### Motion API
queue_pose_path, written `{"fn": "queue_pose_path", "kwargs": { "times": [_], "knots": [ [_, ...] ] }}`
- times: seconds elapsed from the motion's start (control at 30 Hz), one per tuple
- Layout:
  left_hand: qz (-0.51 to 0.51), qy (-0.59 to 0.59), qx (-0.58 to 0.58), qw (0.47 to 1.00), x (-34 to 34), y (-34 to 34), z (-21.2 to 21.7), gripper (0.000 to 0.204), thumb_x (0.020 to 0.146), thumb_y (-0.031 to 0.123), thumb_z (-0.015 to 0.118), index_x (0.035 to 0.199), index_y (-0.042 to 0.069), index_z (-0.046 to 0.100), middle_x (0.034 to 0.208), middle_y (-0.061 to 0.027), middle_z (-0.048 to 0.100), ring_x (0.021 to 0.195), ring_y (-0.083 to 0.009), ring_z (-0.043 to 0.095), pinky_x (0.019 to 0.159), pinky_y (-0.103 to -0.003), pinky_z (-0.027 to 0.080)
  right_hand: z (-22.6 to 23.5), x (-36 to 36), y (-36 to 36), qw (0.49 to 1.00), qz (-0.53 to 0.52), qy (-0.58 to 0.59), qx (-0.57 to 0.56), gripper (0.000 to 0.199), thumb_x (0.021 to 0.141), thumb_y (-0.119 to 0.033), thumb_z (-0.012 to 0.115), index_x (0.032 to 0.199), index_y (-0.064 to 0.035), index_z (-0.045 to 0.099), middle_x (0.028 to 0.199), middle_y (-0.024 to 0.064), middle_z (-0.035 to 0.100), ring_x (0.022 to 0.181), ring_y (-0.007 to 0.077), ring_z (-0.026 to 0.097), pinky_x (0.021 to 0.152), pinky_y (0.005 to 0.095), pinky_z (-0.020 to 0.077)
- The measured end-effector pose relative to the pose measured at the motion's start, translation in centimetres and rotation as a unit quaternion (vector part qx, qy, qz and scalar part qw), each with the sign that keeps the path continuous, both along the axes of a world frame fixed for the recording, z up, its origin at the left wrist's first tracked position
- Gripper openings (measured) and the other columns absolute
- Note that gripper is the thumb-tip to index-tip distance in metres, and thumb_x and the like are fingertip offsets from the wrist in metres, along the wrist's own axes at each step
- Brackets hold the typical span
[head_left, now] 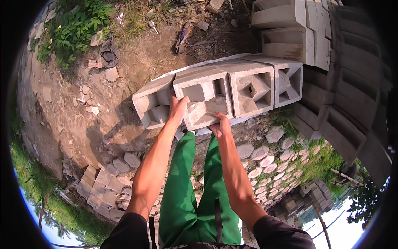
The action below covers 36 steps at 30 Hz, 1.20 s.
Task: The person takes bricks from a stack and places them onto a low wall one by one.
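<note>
I have both hands on a square-faced grey concrete ventilation block (216, 104) with an openwork inner pattern. My left hand (177, 109) is closed on its left edge, with the thumb on the front rim and the other fingers hidden in the gap beside it. At the lower right of the same block, my right hand (221, 125) grips the bottom rim, thumb on the front and fingers underneath. The held block stands slightly out of line with its neighbours. A similar block (152, 108) leans on the left, and more blocks (251, 94) stand to the right.
Stacked grey blocks (317, 35) rise at the far right. Leafy plants (78, 31) and broken stones (112, 74) lie at the left on bare soil. Hexagonal pavers (260, 152) cover the ground behind my right arm, and a pile of paving bricks (99, 186) is at the lower left.
</note>
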<state>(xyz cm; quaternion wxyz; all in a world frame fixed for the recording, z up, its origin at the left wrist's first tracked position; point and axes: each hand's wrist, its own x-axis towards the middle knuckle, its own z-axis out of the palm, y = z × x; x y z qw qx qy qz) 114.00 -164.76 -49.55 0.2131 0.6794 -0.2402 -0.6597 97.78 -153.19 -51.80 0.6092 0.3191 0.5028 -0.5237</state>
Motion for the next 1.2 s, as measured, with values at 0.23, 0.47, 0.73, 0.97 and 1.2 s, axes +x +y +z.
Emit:
{"fn": "queue_pose_path", "kwargs": {
  "times": [0.23,0.47,0.73,0.97,1.2],
  "knots": [
    [-0.02,-0.047,0.052,0.997,-0.2,-1.0,1.7,0.067,0.077,0.01,0.056,0.137,0.001,0.029,0.128,-0.015,0.045,0.116,-0.0243,0.045,0.1,-0.033,0.036,0.5,0.1,-0.2,1.0,0.013,-0.003,-0.021,0.036,0.083,-0.001,0.048,0.117,0.0114,0.045,0.116,0.0234,0.052,0.106,0.038,0.055,0.092,0.0557,0.0452],
    [-0.181,-0.12,0.13,0.967,0.8,1.0,3.9,0.112,0.076,0.054,0.067,0.145,-0.006,0.002,0.152,-0.0229,0.013,0.14,-0.029,0.018,0.112,-0.037,0.021,6.6,0.4,-0.7,0.991,0.129,0.013,-0.008,0.058,0.087,-0.024,0.064,0.131,0.0027,0.037,0.127,0.0199,0.049,0.116,0.0339,0.05,0.092,0.0555,0.044],
    [-0.386,0.059,0.091,0.916,2.7,12.1,15.8,0.02,0.09,0.014,0.055,0.102,0.0,0.062,0.086,-0.0007,0.062,0.078,-0.008,0.054,0.067,-0.024,0.042,24.4,3.7,6.9,0.939,0.318,0.128,-0.001,0.025,0.084,-0.022,0.066,0.103,-0.0083,0.059,0.094,0.0022,0.064,0.085,0.015,0.06,0.071,0.0382,0.0534],
    [-0.498,0.064,0.109,0.858,0.4,17.4,32.4,0.013,0.078,0.007,0.073,0.076,0.004,0.061,0.085,-0.007,0.067,0.078,-0.0119,0.06,0.072,-0.025,0.047,32.7,4.5,20.7,0.967,0.163,0.196,0.0,0.023,0.078,-0.019,0.074,0.08,-0.0042,0.058,0.071,0.0067,0.063,0.057,0.0131,0.059,0.051,0.0288,0.05],
    [-0.528,0.048,0.115,0.84,-7.3,20.7,36.8,0.02,0.077,0.015,0.075,0.076,0.008,0.056,0.078,-0.0045,0.063,0.071,-0.0115,0.059,0.069,-0.028,0.049,36.7,0.7,28.4,0.923,0.232,0.305,0.048,0.037,0.075,-0.037,0.076,0.067,-0.0054,0.058,0.064,0.0066,0.063,0.057,0.0147,0.059,0.055,0.0312,0.048]
  ]
}}
